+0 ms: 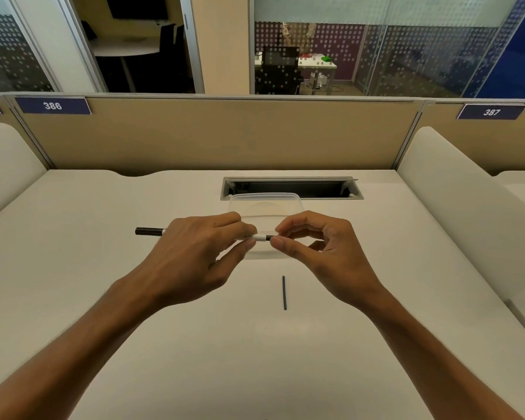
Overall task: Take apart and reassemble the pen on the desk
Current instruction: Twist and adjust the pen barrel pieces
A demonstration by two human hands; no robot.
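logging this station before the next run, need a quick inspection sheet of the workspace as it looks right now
surface: pale desk, bare apart from the items below
job's things: pen held level above the desk, black cap end pointing left; thin dark rod lying loose on the desk nearer the person
clutter: clear plastic container behind the hands
hands: left hand gripping the pen's barrel; right hand pinching its black right end
cables: nothing seen; open cable slot at the back looks dark
surroundings: tan partition with tags 386 and 387, glass-walled rooms beyond
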